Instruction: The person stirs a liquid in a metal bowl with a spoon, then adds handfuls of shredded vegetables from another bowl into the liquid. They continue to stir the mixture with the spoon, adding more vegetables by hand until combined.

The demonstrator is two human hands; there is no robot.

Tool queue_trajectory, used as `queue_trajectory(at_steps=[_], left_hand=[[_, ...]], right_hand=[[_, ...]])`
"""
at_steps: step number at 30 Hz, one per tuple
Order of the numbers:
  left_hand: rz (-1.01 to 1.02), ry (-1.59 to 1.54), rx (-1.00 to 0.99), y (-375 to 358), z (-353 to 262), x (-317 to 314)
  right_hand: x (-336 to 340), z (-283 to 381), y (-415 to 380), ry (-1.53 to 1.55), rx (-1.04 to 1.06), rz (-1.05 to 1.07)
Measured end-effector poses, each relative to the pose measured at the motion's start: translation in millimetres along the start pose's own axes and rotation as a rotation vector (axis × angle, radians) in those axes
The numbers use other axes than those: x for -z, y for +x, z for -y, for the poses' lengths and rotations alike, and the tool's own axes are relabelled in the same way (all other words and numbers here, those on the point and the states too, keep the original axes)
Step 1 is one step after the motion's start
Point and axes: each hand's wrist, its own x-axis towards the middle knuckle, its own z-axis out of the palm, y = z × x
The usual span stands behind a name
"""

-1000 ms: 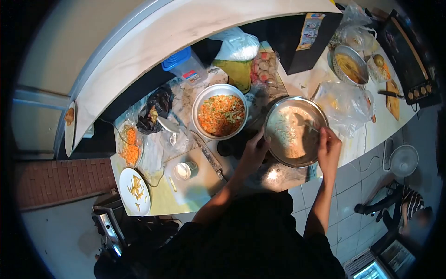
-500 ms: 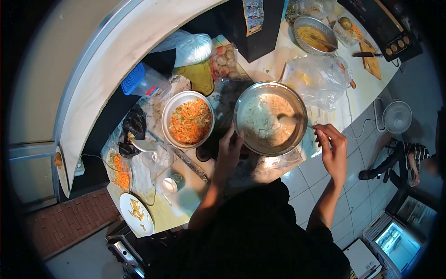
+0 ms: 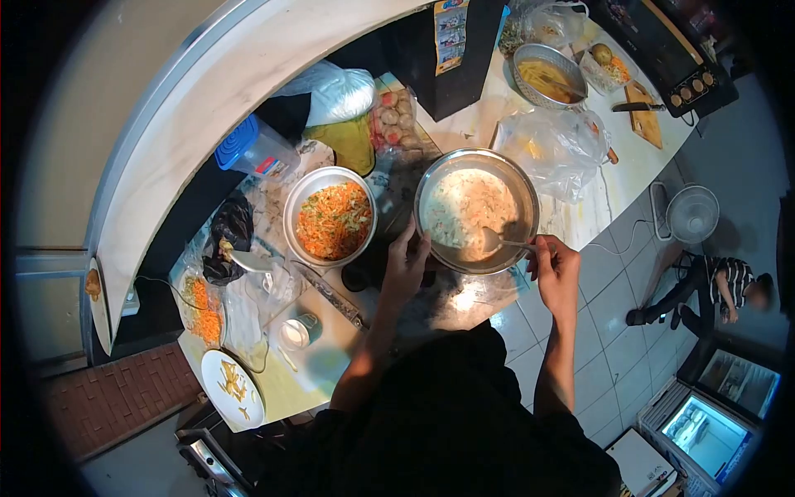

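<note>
A metal bowl (image 3: 530, 184) of pale, creamy batter stands in front of me. My left hand (image 3: 404, 263) grips its near left rim, fingers against the outer wall. On the right side, my right hand (image 3: 553, 263) is closed on the handle of a spoon (image 3: 497, 240), whose head dips into the batter near the bowl's lower right. Left of the metal bowl sits a white bowl (image 3: 290, 217) filled with shredded carrot and other chopped vegetables.
A plate (image 3: 217, 399) with food scraps, a glass cup (image 3: 296, 333) and a black bag (image 3: 232, 236) lie left. At right are a clear plastic bag (image 3: 563, 157), a colander (image 3: 523, 81) and a knife (image 3: 636, 107) on a board. A person (image 3: 704, 286) sits beyond.
My right hand has moved left and down, closer to the bowl. The spoon has shifted toward the near side of the batter. The view has turned slightly.
</note>
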Motion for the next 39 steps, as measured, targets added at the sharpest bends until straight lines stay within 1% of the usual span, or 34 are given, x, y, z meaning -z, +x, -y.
queue_trajectory(at_steps=[2,3,5,6,8,9,10,12,13,15,16,19,21,22,23,24,25,26,28,30,31,32,33,34,36,37,38,39], left_hand=[[-0.01,-0.005,-0.041,1.1,4.0,-0.9],[-0.017,-0.008,-0.079,0.8,6.3,-1.3],[-0.015,-0.035,-0.051,-0.9,10.2,-1.8],[-0.013,-0.058,-0.022,-1.1,10.5,-2.2],[-0.008,-0.055,-0.01,-1.7,10.9,-1.9],[-0.004,-0.047,0.006,-1.8,10.2,-1.0],[-0.01,-0.047,0.0,-2.8,9.6,-2.1],[-0.037,-0.26,0.124,-5.2,8.5,-6.9],[-0.041,-0.259,0.118,-4.5,14.8,-7.1],[-0.054,-0.16,-0.017,-5.2,30.8,-7.6],[-0.056,-0.158,-0.019,-6.1,35.3,-7.5],[-0.057,-0.129,-0.037,-9.5,36.9,-7.0],[-0.024,-0.241,0.095,-11.5,30.1,-4.7],[-0.022,-0.238,0.094,-11.5,17.8,-4.2],[-0.014,-0.292,0.141,-11.9,4.8,-4.3],[-0.007,-0.346,0.188,-11.8,-3.0,-4.2],[-0.008,-0.344,0.185,-11.7,-1.1,-3.7],[0.004,-0.327,0.185,-11.3,2.8,-3.0],[0.018,-0.307,0.185,-11.4,2.7,-2.4],[0.01,-0.319,0.216,-10.9,-0.9,-2.8],[0.011,-0.318,0.214,-10.7,-1.0,-1.6],[0.026,-0.203,0.142,-10.3,-0.7,0.4],[0.04,-0.088,0.072,-9.9,-1.6,1.5],[0.041,-0.086,0.071,-9.8,-2.4,0.9],[0.018,-0.15,0.081,-10.3,-4.1,-1.4],[0.02,-0.15,0.08,-9.7,-3.9,-1.6],[0.016,-0.23,0.164,-8.8,-3.2,-2.3],[0.011,-0.31,0.255,-11.0,-3.6,-3.4]], right_hand=[[1.4,-2.6,-2.4,0.152,-0.038,-0.052],[3.2,1.4,-3.0,0.15,-0.035,-0.054],[9.3,12.1,-2.1,0.283,-0.011,-0.124],[10.4,12.8,-0.6,0.28,-0.006,-0.127],[14.0,12.6,3.6,0.17,0.147,-0.162],[16.3,13.1,5.3,0.067,0.172,-0.15],[15.1,14.5,6.5,0.067,0.181,-0.148],[10.5,14.8,8.6,-0.054,0.205,-0.143],[7.4,11.7,9.7,-0.052,0.212,-0.142],[2.2,4.7,7.4,-0.069,0.201,-0.109],[1.1,4.4,5.5,-0.067,0.203,-0.108],[-0.2,4.7,0.6,-0.022,0.099,0.005],[3.9,2.7,2.4,-0.017,0.115,0.015],[4.9,2.8,4.0,-0.017,0.13,0.032],[4.6,5.6,6.0,-0.014,0.131,0.03],[3.7,10.2,9.1,0.001,0.156,-0.022],[2.4,13.6,13.4,0.016,0.183,-0.072],[-0.2,13.8,19.7,0.019,0.186,-0.073],[-9.3,7.3,33.5,-0.047,0.325,-0.183],[-17.1,6.1,39.9,-0.048,0.327,-0.183],[-20.3,12.5,39.1,-0.087,0.312,-0.121],[-23.7,17.7,38.8,-0.126,0.296,-0.06],[-27.1,18.4,36.9,-0.096,0.303,-0.007],[-25.7,20.0,34.0,-0.095,0.303,-0.007],[-18.9,25.5,25.5,-0.135,0.389,0.171],[-13.4,27.4,20.4,-0.153,0.386,0.213],[-7.0,28.6,17.3,-0.154,0.387,0.209],[-0.1,29.3,12.5,-0.166,0.366,0.264]])
